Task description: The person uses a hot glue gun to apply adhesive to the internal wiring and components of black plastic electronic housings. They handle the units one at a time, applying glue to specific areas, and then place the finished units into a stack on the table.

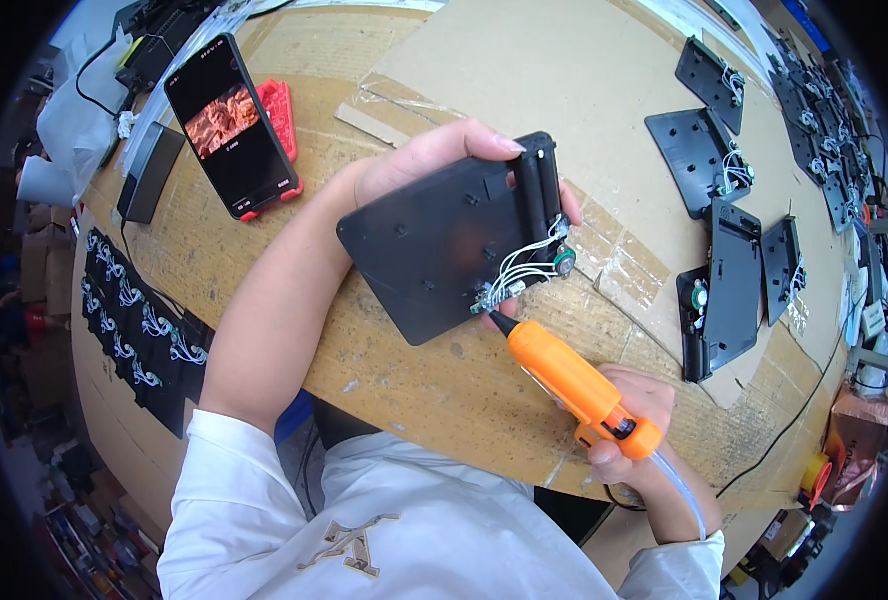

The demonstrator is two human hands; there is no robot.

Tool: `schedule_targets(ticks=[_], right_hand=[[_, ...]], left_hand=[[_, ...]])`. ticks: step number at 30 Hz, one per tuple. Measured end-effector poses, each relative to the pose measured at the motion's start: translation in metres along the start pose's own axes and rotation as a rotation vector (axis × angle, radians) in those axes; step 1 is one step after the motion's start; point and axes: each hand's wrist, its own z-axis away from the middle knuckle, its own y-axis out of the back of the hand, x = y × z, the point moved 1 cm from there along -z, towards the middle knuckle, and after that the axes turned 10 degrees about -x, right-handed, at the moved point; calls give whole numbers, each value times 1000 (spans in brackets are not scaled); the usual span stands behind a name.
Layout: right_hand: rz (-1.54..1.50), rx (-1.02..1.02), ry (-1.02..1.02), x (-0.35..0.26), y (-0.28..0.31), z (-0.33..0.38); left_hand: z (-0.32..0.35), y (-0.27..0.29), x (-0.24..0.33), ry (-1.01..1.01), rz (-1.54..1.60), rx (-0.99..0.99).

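Note:
My left hand (434,160) grips a black plastic housing panel (419,245) from its far side, with the thumb over the top edge near a ridged tube along the right side. White wires (526,268) run across the panel's lower right corner, between a small round green part (564,263) and a connector at the bottom edge. My right hand (636,405) is closed round an orange hot glue gun (574,380). Its black nozzle tip meets or almost meets the connector at the panel's edge. A clear glue stick (679,490) trails from the gun's back end.
A phone (234,125) leans on a red stand (279,120) at the far left, beside a black box (151,175). Several wired boards (129,320) lie lower left. More black housings (699,160) lie on cardboard at the right, with a black cord (784,430) nearer me.

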Motion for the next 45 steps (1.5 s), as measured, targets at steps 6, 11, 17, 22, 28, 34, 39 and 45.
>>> schedule_targets(ticks=[6, 11, 17, 22, 28, 34, 39, 45], right_hand=[[37, -19, -6, -8, 3, -5], [81, 7, 47, -11, 0, -7], [143, -56, 62, -16, 0, -9], [-222, -137, 67, -2, 0, 2], [-58, -40, 123, -14, 11, -2], [889, -14, -53, -56, 18, -8], [858, -172, 78, -80, 20, -10], [701, 135, 524, -121, -18, -16]], left_hand=[[1, -4, 1, -10, 17, 17], [-1, -1, 0, -21, 29, -32], [3, 3, 0, 22, 28, -71], [3, 5, 2, -63, -11, -73], [9, -1, 3, -174, -89, -36], [48, -52, 20, -784, -328, 44], [51, -87, -37, -1137, -315, 89], [35, -105, -104, -1322, -111, 76]])
